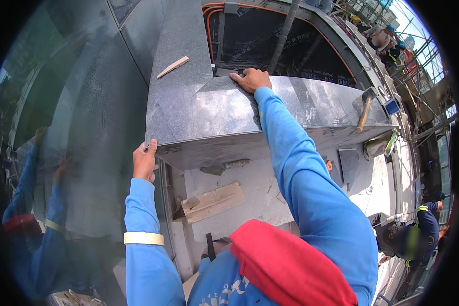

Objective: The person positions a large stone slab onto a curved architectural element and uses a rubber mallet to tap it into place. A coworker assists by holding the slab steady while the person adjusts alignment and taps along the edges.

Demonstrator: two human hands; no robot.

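Observation:
A grey speckled stone slab (227,109) with a mitred seam tops a low wall, meeting another slab (171,97) that runs away from me. My left hand (145,162) grips the near left corner, thumb on top and fingers beside the edge. Across the top reaches my right arm; my right hand (253,80) is curled over the far edge beside the seam, its fingertips partly hidden. A wooden wedge (173,67) lies on the left slab. Toward the right end rests a hammer (364,111) with a wooden handle. Around my left sleeve sits a cream tape roll (144,238).
Beyond the slab is a recess lined with black sheeting (250,41), edged by orange conduit (209,23). Reflective glass panels (86,127) stand close on my left. A board (214,201) lies below the wall. Another person (410,237) works at lower right; scaffolding (418,71) rises beyond.

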